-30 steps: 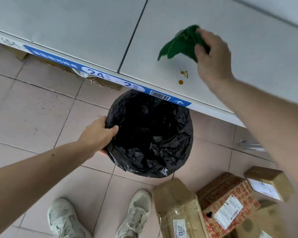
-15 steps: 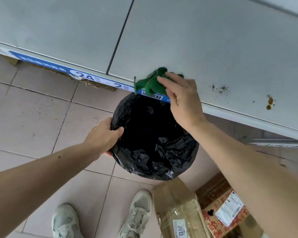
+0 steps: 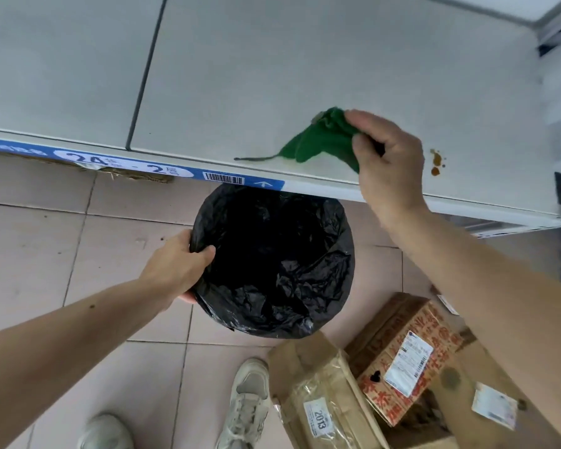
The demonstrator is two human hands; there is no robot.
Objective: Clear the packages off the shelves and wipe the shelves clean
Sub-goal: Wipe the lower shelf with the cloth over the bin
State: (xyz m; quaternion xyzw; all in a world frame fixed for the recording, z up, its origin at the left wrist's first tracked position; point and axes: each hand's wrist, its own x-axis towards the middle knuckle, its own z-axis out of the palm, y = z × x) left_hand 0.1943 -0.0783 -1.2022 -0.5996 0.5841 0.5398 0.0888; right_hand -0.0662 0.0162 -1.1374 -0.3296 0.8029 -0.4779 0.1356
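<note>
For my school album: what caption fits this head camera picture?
Right hand wipes shelf with green cloth; left hand holds black bin bag.

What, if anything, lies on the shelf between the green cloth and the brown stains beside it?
Nothing visible does. The right hand grips the green cloth on the shelf; the brown stains lie just right of that hand, with bare shelf surface between.

The shelf (image 3: 305,59) under my green cloth (image 3: 318,140) looked like smooth, matt painted metal. The cloth was soft, nubbly fabric. My bin liner (image 3: 272,260) was thin, crinkled, glossy black plastic. The packages (image 3: 399,354) were rough brown cardboard with shiny tape and paper labels.
</note>
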